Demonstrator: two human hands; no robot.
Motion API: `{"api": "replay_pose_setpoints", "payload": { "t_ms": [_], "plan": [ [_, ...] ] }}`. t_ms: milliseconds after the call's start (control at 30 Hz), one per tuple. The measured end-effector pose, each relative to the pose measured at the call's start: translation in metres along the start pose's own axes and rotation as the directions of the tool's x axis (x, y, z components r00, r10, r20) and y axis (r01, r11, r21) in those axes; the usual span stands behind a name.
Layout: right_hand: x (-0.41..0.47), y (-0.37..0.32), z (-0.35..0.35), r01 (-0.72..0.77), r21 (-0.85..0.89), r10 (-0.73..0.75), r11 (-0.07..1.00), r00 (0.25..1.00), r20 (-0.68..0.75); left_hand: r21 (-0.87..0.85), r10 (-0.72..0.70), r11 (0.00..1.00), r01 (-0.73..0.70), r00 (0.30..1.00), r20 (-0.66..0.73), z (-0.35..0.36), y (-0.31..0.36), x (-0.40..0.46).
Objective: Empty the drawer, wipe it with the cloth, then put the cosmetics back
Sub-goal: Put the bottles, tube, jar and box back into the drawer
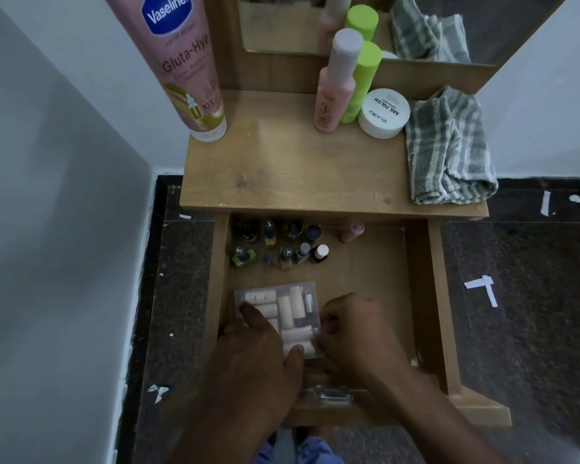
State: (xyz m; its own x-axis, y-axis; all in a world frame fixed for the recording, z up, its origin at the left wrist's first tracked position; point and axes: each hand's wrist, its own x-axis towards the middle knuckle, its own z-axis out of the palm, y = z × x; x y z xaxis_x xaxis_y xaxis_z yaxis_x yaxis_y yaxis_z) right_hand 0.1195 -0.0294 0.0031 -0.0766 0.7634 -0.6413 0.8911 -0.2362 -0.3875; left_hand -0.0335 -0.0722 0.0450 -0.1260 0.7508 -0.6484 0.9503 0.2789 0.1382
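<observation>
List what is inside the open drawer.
Drawer: nail polish bottles, a small pink bottle, a clear box of rolls under both hands. Anything beneath them is hidden.

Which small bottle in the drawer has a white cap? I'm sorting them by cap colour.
The white-capped bottle at the right end of the front row of nail polish bottles in the drawer. The others in that cluster have dark or grey caps.

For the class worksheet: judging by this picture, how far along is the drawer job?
Ambiguous stage. The drawer is open; four containers stand on the tabletop beside the cloth. In hand: both hands, left and right, hold a clear box in the drawer. Small bottles remain inside. Whether wiping has happened cannot be told.
</observation>
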Motion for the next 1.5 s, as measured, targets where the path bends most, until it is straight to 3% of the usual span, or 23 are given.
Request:
{"api": "replay_pose_setpoints", "payload": {
  "t_ms": [133,267,367,467,633,767,933,1167,1500],
  "plan": [
    [-0.007,-0.004,0.004,0.057,-0.059,-0.058,0.997,0.998,-0.01,-0.02,0.067,0.998,-0.066,0.998,0.019,-0.02,-0.005,0.0],
    [-0.021,-0.015,-0.031,0.12,-0.033,-0.119,0.992,0.992,0.033,-0.068,0.213,0.973,-0.22,0.972,-0.095,-0.061,-0.007,-0.003],
    [-0.031,-0.031,-0.081,0.29,0.009,-0.279,0.957,0.925,-0.257,-0.267,0.252,0.904,-0.335,0.92,-0.301,-0.105,0.008,-0.001],
    [-0.023,-0.049,-0.125,0.414,0.148,-0.268,0.898,0.782,-0.562,-0.369,0.181,0.813,-0.45,0.798,-0.575,-0.134,0.026,0.016],
    [0.018,-0.077,-0.177,0.425,0.062,-0.237,0.903,0.614,-0.753,-0.342,0.117,0.773,-0.534,0.65,-0.751,-0.161,0.056,0.055],
    [0.048,-0.09,-0.195,0.404,-0.011,-0.267,0.915,0.582,-0.768,-0.336,0.128,0.742,-0.581,0.614,-0.779,-0.171,0.074,0.094],
    [0.072,-0.092,-0.2,0.457,-0.191,-0.437,0.869,0.525,-0.73,-0.301,0.157,0.745,-0.595,0.596,-0.788,-0.166,0.078,0.126],
    [0.089,-0.084,-0.202,0.599,-0.207,-0.545,0.774,0.463,-0.699,-0.244,0.223,0.723,-0.647,0.552,-0.803,-0.161,0.079,0.141],
    [0.088,-0.077,-0.199,0.645,-0.107,-0.488,0.756,0.448,-0.749,-0.271,0.213,0.665,-0.696,0.524,-0.825,-0.157,0.073,0.121]
  ]
}}
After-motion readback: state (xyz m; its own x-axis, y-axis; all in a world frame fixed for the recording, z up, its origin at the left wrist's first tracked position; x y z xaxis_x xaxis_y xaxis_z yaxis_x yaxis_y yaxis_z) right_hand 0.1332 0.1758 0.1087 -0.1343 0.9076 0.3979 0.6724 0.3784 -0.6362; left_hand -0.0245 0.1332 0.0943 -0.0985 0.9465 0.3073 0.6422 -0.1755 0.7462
